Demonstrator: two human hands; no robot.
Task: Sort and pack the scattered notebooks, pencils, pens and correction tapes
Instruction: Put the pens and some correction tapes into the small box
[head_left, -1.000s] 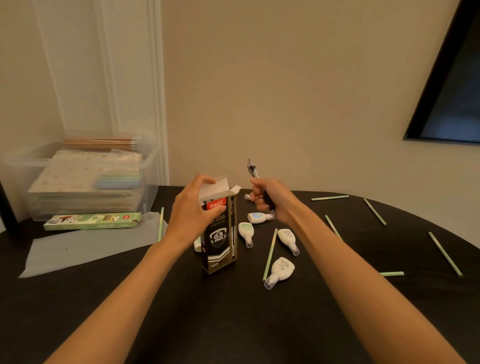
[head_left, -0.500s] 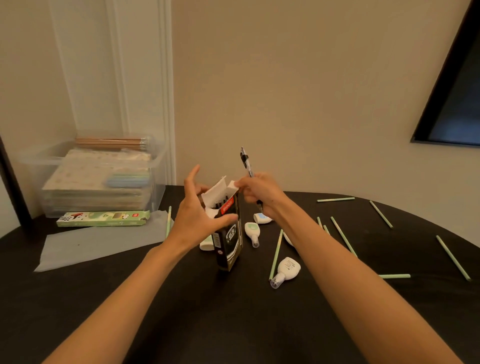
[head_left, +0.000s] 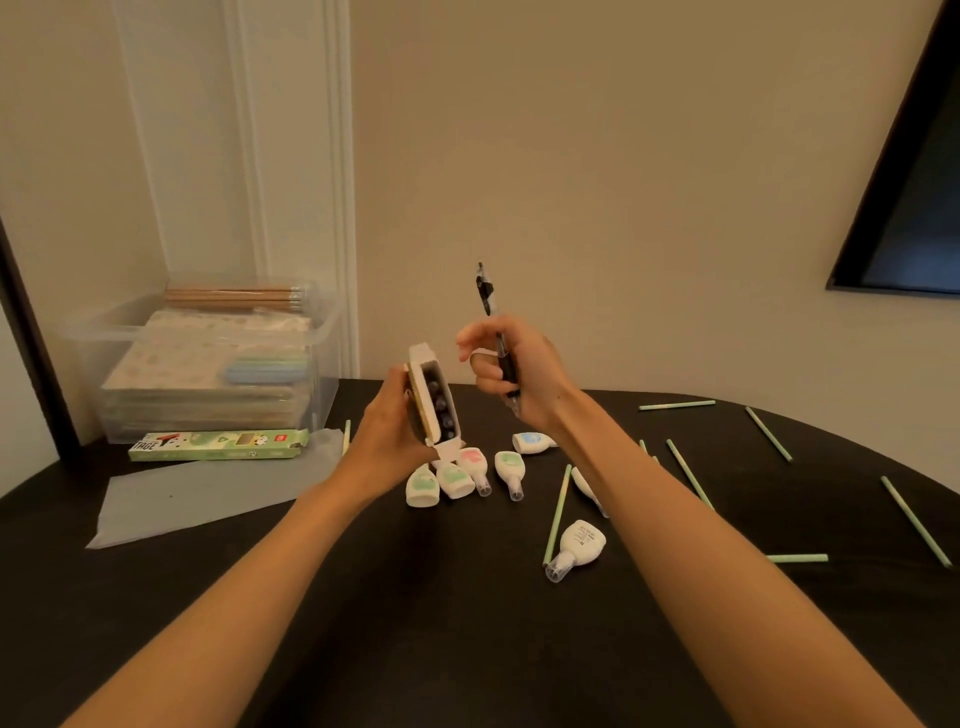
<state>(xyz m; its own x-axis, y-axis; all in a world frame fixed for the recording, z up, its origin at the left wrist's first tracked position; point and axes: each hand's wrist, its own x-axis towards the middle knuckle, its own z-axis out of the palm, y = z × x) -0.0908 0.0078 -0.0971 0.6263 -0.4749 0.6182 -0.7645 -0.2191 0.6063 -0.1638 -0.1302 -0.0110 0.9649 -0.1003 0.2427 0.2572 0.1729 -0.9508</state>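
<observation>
Pen (head_left: 486, 297) in right hand (head_left: 537, 379), apparently tip-down

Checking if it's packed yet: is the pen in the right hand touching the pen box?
Apart. The head view shows a gap between the pen box and the pen gripped upright in the right hand.

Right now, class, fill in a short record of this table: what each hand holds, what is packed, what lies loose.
Left hand: grips pen box, open and tilted, pens inside
Right hand: grips black pen, upright, apart from the box
Packed: notebooks and wooden pencils in clear bin
Loose: correction tapes and green pencils on black table
Also: green pencil box beside the bin
</observation>
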